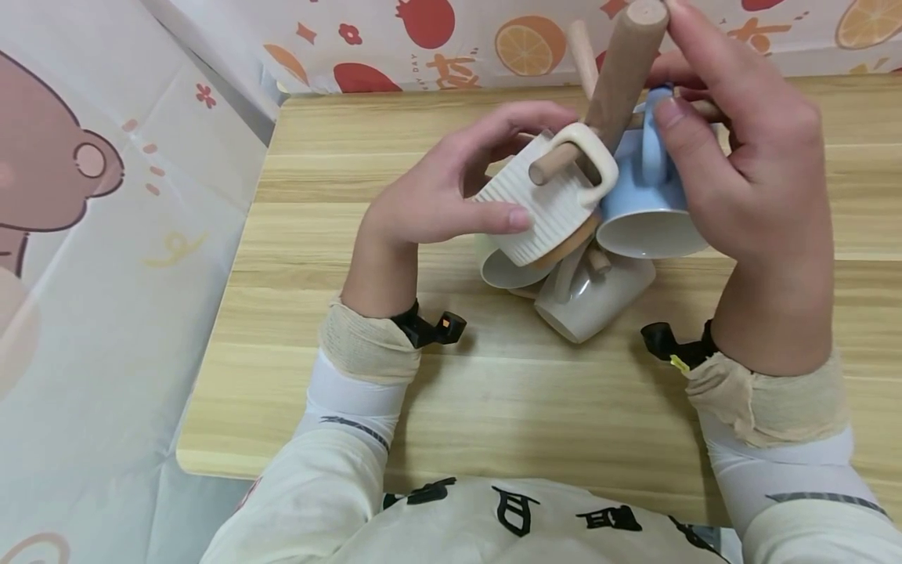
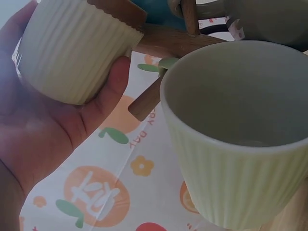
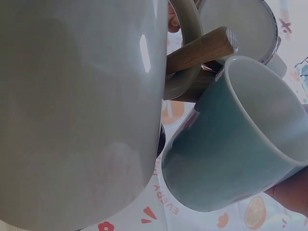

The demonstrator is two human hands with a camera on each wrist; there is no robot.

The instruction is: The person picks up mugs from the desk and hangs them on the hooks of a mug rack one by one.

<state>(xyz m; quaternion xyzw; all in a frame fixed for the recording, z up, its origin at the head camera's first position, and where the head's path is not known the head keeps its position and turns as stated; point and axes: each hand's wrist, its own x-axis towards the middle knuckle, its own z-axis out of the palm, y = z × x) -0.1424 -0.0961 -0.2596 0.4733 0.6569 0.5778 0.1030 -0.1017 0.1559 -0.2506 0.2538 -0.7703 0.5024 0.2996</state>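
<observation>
My left hand (image 1: 444, 180) grips a white ribbed mug (image 1: 535, 204) with a brown base band, thumb on its side. A peg (image 1: 553, 163) of the wooden mug tree (image 1: 623, 86) passes through this mug's handle. On the other side my right hand (image 1: 757, 149) pinches the handle of a light-blue mug (image 1: 627, 192), its index finger reaching the top of the post. The blue mug's mouth tilts down toward me; a peg crosses behind its handle. The right fingers are partly hidden. In the left wrist view, a pale green ribbed mug (image 2: 240, 178) is below the white one.
A glossy grey mug (image 1: 606, 290) hangs low on the tree's near side, its handle round a peg. Another peg (image 1: 581, 55) sticks up behind the post. The wooden table (image 1: 303, 329) meets a fruit-print cloth (image 1: 465, 39) at the back.
</observation>
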